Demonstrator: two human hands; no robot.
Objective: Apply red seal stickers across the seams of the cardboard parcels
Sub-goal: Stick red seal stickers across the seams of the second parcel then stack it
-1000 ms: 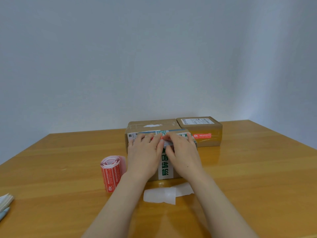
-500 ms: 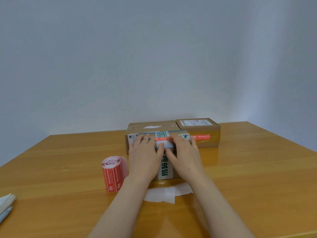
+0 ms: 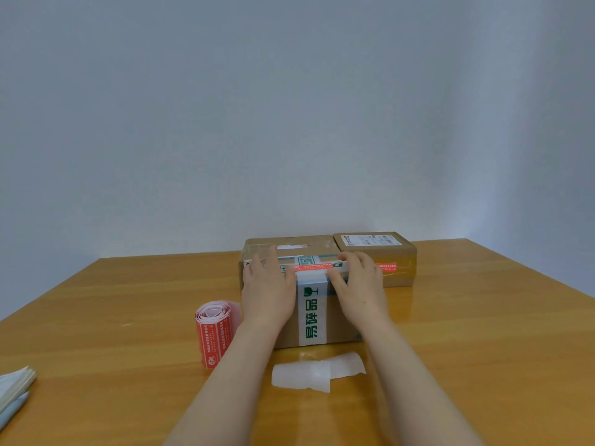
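A cardboard parcel [image 3: 338,320] with white tape printed in green stands in front of me on the table. A red seal sticker [image 3: 311,268] lies across its top far edge. My left hand [image 3: 267,288] lies flat on the parcel's left part, fingers straight. My right hand [image 3: 359,284] presses on the right part, fingers over the sticker's right end. Two more parcels stand behind: a plain parcel [image 3: 289,244] and a right parcel [image 3: 386,252] that bears a red sticker [image 3: 386,267] on its front.
A roll of red stickers [image 3: 215,333] stands left of the near parcel. White backing paper [image 3: 317,373] lies on the wooden table [image 3: 483,349] in front of it. A stack of papers [image 3: 13,389] sits at the left edge. A grey wall rises behind.
My hands have slid apart along the parcel's top, left hand leftward and right hand rightward, uncovering the red sticker between them.
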